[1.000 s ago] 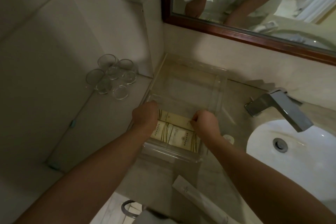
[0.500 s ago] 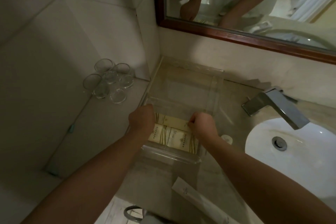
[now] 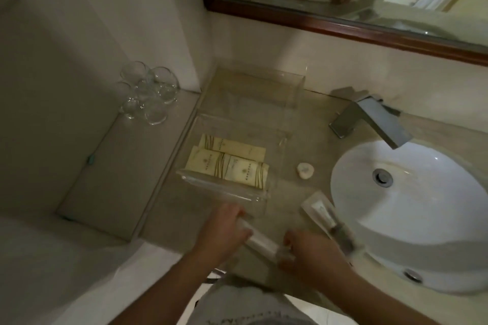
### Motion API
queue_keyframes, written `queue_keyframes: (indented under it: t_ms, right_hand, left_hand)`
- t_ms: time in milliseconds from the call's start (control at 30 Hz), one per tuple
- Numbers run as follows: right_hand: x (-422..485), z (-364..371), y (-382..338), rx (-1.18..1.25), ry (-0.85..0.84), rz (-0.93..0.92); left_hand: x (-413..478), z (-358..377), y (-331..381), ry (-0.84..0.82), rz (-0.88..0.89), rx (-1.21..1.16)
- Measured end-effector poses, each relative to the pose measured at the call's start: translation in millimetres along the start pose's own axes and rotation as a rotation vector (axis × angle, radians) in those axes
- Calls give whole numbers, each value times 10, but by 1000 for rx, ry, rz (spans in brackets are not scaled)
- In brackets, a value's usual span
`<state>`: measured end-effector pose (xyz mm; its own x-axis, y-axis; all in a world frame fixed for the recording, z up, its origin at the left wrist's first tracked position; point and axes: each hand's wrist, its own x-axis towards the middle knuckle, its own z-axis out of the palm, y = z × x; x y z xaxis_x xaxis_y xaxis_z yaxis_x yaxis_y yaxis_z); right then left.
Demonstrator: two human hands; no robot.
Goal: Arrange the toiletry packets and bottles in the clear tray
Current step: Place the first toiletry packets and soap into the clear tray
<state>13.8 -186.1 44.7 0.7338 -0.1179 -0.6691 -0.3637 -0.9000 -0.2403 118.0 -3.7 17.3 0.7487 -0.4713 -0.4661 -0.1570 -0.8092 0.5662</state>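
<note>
Ideally, the left hand (image 3: 224,227) and right hand (image 3: 309,253), each grasping one end of the long white packet (image 3: 261,241) at bottom centre, keep it level. They lift it over the near wall of the clear tray (image 3: 224,191) and lay it parallel to the cream packets (image 3: 227,163) at mid-frame.

One white basin (image 3: 435,206). Left of it, two clear trays: the near tray (image 3: 224,192) with three cream packets (image 3: 208,162), the far tray (image 3: 301,87). Two long wrapped packets: the rim packet (image 3: 320,212) against the basin, the held packet (image 3: 261,241) between two hands, left hand (image 3: 224,229) and right hand (image 3: 309,253). One faucet (image 3: 380,124), one mirror (image 3: 343,29), one small white round piece (image 3: 305,170); glasses (image 3: 148,92) too overlapped to count.
</note>
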Motion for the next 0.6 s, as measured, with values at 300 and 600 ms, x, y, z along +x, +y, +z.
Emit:
queue_keyframes:
  t_ms: [300,600]
  right_hand:
    - [-31,175,47,169,-19,-7]
    - [245,-446,-245,280,-23,-231]
  left_hand:
    - [-172,164,-98,-93,22,13]
    - [-14,-753,-301,-46,-91,-319]
